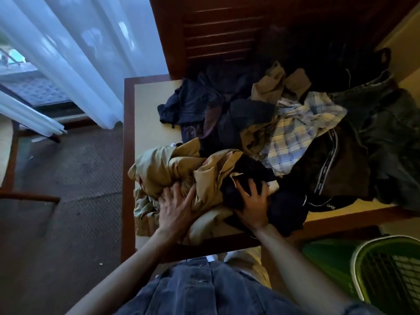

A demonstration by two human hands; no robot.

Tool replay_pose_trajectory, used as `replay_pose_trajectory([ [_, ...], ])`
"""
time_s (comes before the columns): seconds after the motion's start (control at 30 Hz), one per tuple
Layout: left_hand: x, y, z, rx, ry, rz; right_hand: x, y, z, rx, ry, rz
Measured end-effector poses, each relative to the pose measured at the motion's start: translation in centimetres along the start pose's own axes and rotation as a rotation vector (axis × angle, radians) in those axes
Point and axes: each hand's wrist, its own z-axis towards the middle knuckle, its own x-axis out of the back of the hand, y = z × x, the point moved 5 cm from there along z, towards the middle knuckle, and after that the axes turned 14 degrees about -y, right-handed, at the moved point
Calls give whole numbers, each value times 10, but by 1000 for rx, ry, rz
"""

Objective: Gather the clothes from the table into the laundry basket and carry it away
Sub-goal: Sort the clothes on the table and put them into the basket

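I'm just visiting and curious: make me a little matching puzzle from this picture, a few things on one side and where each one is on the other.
Things:
1. left hand
2. right hand
3. laundry basket
4. plaid shirt

Places:
A. on the floor, right of the table
B. on the tan garment
C. mid-pile on the table
D. gripping dark clothing

Pairs: 1-B, 2-D, 3-A, 4-C

Light: dim room, cool daylight through the sheer curtain (75,53) at upper left
Shadows: the cabinet (227,30) at top nearly black
Sharpness: soft, slightly blurred
Distortion: wide-angle bending at edges
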Motion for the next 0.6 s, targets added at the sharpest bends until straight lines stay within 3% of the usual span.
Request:
replay_pose_trajectory([
  [0.07, 1, -1, 6, -13, 3, -13, 4, 1, 6, 20, 41, -22],
  [0.27, 36, 0, 24, -74, -73, -137, 42, 5, 18, -30, -140, 9],
  [0.33, 57, -4, 25, -70, -106, -228, 66, 12, 15, -89, -162, 228],
  [0.43, 94, -6, 14, -111, -31, -383, 102, 29, -5, -271, -93, 672],
  [0.6, 157, 32, -16, -193, 113, -624, 130, 40, -42, -333, -16, 953],
])
